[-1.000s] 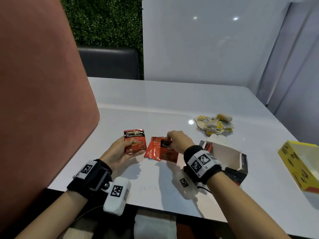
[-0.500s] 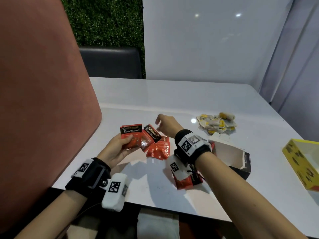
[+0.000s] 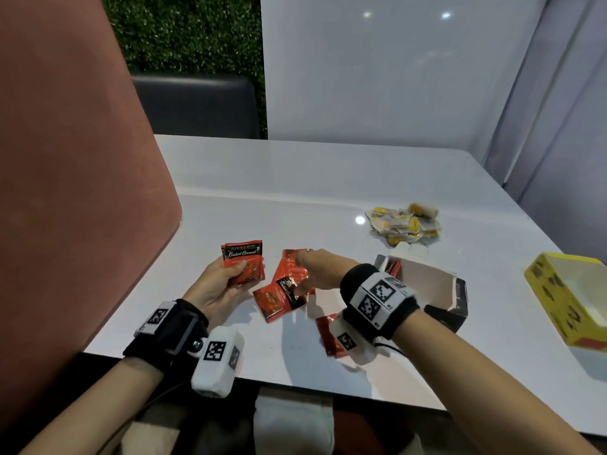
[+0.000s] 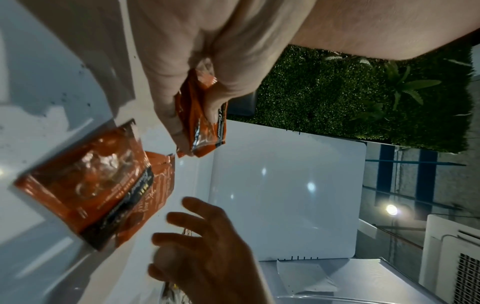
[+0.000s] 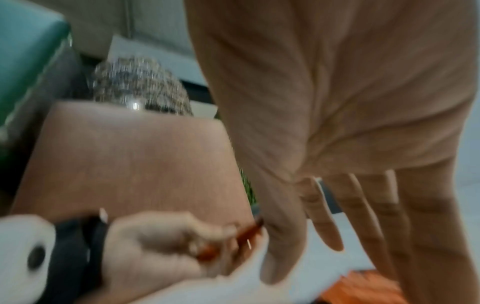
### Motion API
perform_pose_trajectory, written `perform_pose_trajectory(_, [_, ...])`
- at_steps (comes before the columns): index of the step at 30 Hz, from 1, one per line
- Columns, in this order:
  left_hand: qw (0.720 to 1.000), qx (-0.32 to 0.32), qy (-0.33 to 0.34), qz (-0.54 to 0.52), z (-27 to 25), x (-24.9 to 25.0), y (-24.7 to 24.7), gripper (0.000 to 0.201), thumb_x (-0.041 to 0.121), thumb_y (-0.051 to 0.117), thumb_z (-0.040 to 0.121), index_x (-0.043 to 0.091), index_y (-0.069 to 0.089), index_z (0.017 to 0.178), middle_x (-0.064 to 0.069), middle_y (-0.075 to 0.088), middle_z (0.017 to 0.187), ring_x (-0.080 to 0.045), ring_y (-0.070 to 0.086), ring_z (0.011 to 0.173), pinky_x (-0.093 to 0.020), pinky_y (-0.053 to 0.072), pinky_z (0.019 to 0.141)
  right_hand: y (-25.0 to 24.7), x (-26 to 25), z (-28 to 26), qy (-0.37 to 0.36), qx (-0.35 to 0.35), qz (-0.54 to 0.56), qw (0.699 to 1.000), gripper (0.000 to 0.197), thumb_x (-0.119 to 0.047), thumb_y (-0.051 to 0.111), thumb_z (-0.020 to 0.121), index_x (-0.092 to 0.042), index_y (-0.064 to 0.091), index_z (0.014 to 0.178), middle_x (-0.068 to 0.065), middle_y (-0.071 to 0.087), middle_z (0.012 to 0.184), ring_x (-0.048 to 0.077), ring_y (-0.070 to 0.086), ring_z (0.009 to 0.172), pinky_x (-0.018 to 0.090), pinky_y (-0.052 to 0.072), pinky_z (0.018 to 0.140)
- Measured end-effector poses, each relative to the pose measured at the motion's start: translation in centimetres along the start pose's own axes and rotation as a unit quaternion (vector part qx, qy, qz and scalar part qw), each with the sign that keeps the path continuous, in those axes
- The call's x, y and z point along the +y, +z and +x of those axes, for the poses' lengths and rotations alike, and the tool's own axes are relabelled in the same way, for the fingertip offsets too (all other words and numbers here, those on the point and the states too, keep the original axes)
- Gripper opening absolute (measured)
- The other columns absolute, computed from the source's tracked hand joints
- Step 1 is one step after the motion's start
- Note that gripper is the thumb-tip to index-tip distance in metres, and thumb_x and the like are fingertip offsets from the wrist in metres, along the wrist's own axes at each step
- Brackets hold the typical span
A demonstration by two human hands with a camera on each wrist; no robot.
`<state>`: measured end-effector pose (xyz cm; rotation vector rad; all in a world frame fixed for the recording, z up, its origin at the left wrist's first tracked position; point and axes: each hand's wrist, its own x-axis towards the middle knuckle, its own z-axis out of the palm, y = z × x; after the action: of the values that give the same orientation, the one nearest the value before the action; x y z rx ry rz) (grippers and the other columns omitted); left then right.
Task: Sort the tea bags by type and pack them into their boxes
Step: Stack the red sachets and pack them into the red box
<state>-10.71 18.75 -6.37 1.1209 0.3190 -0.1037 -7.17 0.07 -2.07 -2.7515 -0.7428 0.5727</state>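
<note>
We see the glossy white table (image 3: 328,178) running wide and bare toward its far edge, with open room behind the hands; the near edge sits right under our wrists. A big rust-red padded panel (image 3: 65,192) crowds the left side, close by the left hand (image 3: 216,284).

Off to the far right sits a heap of white-and-yellow paper tea bags (image 3: 405,223), well apart from the action. Nearer, a dark open cardboard box with a white inside (image 3: 437,290) lies just right of the right wrist, red packets showing in its left end. At the right edge sits an open yellow cardboard box (image 3: 565,297).

The left hand, palm up, pinches a stack of red foil tea packets with a black label band (image 3: 244,262) between thumb and fingers, upright, label band at the top facing us. The right hand (image 3: 315,267) hangs over the table with fingers straight and spread, gripping nothing that we can see. Just under it lie loose red foil packets (image 3: 282,298), overlapping: the front one is tilted, its long axis running diagonally, label band toward the right. Another red packet (image 3: 325,333) peeks out beneath the right wrist near the table's front edge.
</note>
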Motion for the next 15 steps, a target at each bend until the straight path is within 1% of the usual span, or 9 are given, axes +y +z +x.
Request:
perform_pose_trajectory(2, [1.000, -0.005, 0.010, 0.007, -0.1, 0.1, 0.4, 0.020, 0.003, 0.040, 0.097, 0.004, 0.056, 0.108, -0.015, 0.065, 0.102, -0.026, 0.063, 0.093, -0.033, 0.058, 0.071, 0.9, -0.2, 0.7, 0.024, 0.011, -0.009, 1.000, 0.049, -0.034, 0.063, 0.086, -0.003, 0.047, 0.121, 0.014, 0.056, 0.123, 0.029, 0.055, 0.109, 0.037, 0.047, 0.093])
perform_pose_trajectory(4, [1.000, -0.005, 0.017, 0.011, -0.2, 0.3, 0.6, 0.022, 0.001, 0.039, 0.097, 0.001, 0.054, 0.112, -0.016, 0.064, 0.103, -0.026, 0.063, 0.093, -0.029, 0.060, 0.065, 1.9, -0.7, 1.2, 0.059, 0.028, -0.016, 0.998, 0.051, -0.046, 0.061, 0.085, -0.004, 0.051, 0.112, 0.010, 0.057, 0.114, 0.026, 0.057, 0.101, 0.035, 0.047, 0.086])
perform_pose_trajectory(6, [1.000, -0.012, 0.009, 0.026, -0.3, 0.4, 0.6, 0.023, 0.002, 0.040, 0.096, 0.001, 0.054, 0.114, -0.017, 0.064, 0.106, -0.025, 0.064, 0.093, -0.028, 0.059, 0.062, 2.8, -1.3, 1.7, 0.083, 0.034, -0.042, 0.995, 0.059, -0.050, 0.064, 0.080, -0.005, 0.051, 0.115, 0.010, 0.055, 0.116, 0.026, 0.056, 0.105, 0.036, 0.046, 0.088])
perform_pose_trajectory(7, [0.999, -0.023, -0.001, 0.038, -0.5, 0.5, 0.4, 0.023, 0.003, 0.042, 0.096, 0.001, 0.055, 0.115, -0.016, 0.065, 0.108, -0.024, 0.066, 0.091, -0.028, 0.059, 0.062, 3.1, -1.6, 1.9, 0.089, 0.037, -0.053, 0.994, 0.060, -0.048, 0.067, 0.079, -0.005, 0.052, 0.118, 0.009, 0.056, 0.119, 0.027, 0.055, 0.109, 0.037, 0.046, 0.090])
perform_pose_trajectory(8, [0.998, -0.034, -0.012, 0.053, -0.5, 0.6, 0.2, 0.023, 0.005, 0.044, 0.096, 0.001, 0.056, 0.115, -0.017, 0.065, 0.110, -0.023, 0.068, 0.090, -0.030, 0.059, 0.063, 3.3, -1.8, 2.1, 0.089, 0.041, -0.056, 0.994, 0.055, -0.043, 0.069, 0.079, -0.006, 0.054, 0.117, 0.009, 0.058, 0.120, 0.027, 0.056, 0.110, 0.037, 0.047, 0.089])
perform_pose_trajectory(9, [0.996, -0.045, -0.019, 0.068, -0.6, 0.6, -0.1, 0.025, 0.007, 0.046, 0.095, 0.000, 0.057, 0.116, -0.018, 0.065, 0.113, -0.023, 0.069, 0.091, -0.031, 0.060, 0.067, 3.4, -1.9, 2.3, 0.086, 0.047, -0.049, 0.994, 0.044, -0.036, 0.069, 0.081, -0.007, 0.057, 0.113, 0.008, 0.060, 0.118, 0.026, 0.058, 0.107, 0.036, 0.047, 0.087])
perform_pose_trajectory(11, [0.994, -0.053, -0.024, 0.096, -0.5, 0.7, -0.6, 0.029, 0.010, 0.049, 0.093, -0.002, 0.057, 0.118, -0.020, 0.065, 0.115, -0.026, 0.067, 0.099, -0.035, 0.059, 0.077, 3.5, -2.0, 2.4, 0.090, 0.061, -0.027, 0.994, 0.027, -0.023, 0.063, 0.087, -0.008, 0.059, 0.109, 0.009, 0.063, 0.116, 0.026, 0.060, 0.105, 0.036, 0.047, 0.086])
perform_pose_trajectory(13, [0.991, -0.057, -0.026, 0.117, -0.7, 0.9, -0.9, 0.029, 0.013, 0.052, 0.091, -0.001, 0.058, 0.116, -0.019, 0.067, 0.112, -0.028, 0.065, 0.100, -0.038, 0.057, 0.080, 3.6, -2.0, 2.2, 0.105, 0.080, -0.018, 0.991, 0.029, -0.018, 0.058, 0.090, -0.008, 0.055, 0.117, 0.010, 0.059, 0.121, 0.028, 0.056, 0.111, 0.036, 0.046, 0.090])
perform_pose_trajectory(15, [0.985, -0.059, -0.022, 0.164, -0.9, 1.0, -0.9, 0.024, 0.013, 0.053, 0.091, 0.002, 0.062, 0.111, -0.015, 0.071, 0.103, -0.026, 0.067, 0.093, -0.036, 0.055, 0.078, 3.6, -2.1, 1.8, 0.115, 0.097, -0.019, 0.988, 0.040, -0.016, 0.055, 0.091, -0.005, 0.045, 0.128, 0.014, 0.051, 0.130, 0.031, 0.050, 0.119, 0.038, 0.043, 0.094])
